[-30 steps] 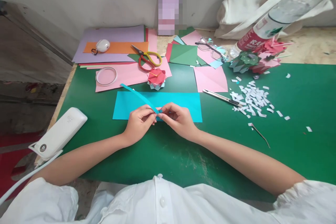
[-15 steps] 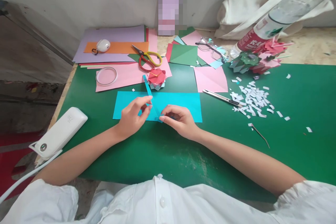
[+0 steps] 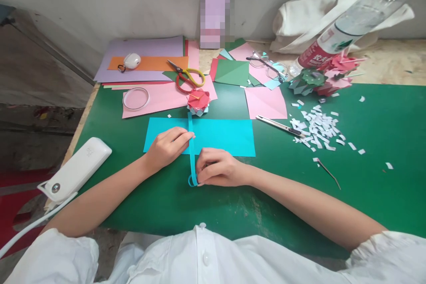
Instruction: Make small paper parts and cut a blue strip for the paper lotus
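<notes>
A narrow blue paper strip (image 3: 192,155) runs between my two hands, its near end curled into a small loop. My left hand (image 3: 168,146) pinches the strip partway along, and its far end sticks out toward a red and pale-blue paper flower (image 3: 199,101). The fingers of my right hand (image 3: 222,167) are closed on the looped near end. Behind the strip lies a blue paper sheet (image 3: 226,137), flat on the green table surface (image 3: 140,204); my left fingers are over part of it.
Scissors (image 3: 186,75) lie behind the flower. A utility knife (image 3: 279,126) rests beside white paper bits (image 3: 321,128). A clear tape ring (image 3: 136,98) sits at the left, and a power bank (image 3: 78,166) stands near my left forearm. A bottle (image 3: 333,37) leans at the back right.
My right hand has drawn the near end of the strip down toward me, off the blue sheet. The strip now stands nearly straight up and down, with its loop in view.
</notes>
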Available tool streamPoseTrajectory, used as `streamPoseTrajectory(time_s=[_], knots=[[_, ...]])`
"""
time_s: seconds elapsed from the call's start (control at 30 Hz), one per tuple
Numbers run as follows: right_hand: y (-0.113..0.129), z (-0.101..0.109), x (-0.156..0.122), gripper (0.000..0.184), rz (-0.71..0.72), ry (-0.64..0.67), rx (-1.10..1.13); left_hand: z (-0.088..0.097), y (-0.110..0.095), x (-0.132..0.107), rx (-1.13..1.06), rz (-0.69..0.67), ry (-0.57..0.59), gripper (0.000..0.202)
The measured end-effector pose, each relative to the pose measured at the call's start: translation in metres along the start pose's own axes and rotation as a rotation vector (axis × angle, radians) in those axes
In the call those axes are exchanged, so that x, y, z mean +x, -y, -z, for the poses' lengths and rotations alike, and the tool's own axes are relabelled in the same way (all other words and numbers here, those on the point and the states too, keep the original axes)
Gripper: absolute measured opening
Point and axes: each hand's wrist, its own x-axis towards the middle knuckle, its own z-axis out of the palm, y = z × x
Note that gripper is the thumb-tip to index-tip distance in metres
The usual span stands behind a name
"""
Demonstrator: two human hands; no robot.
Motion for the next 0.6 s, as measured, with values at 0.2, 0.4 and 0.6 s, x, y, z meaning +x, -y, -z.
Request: streamPoseTrajectory(time_s=[0.2, 0.4, 0.6], knots=[[-0.001, -0.001, -0.002, 0.015, 0.113, 0.068, -0.1, -0.003, 0.007, 0.003, -0.061, 0.16, -0.024, 0.02], [0.002, -0.001, -0.001, 0.008, 0.225, 0.06, -0.182, -0.004, 0.009, 0.008, -0.157, 0.277, -0.097, 0.018], [0.004, -0.003, -0.003, 0.012, 0.161, -0.022, -0.319, 0.003, -0.008, 0.015, -0.497, 0.552, -0.18, 0.016]])
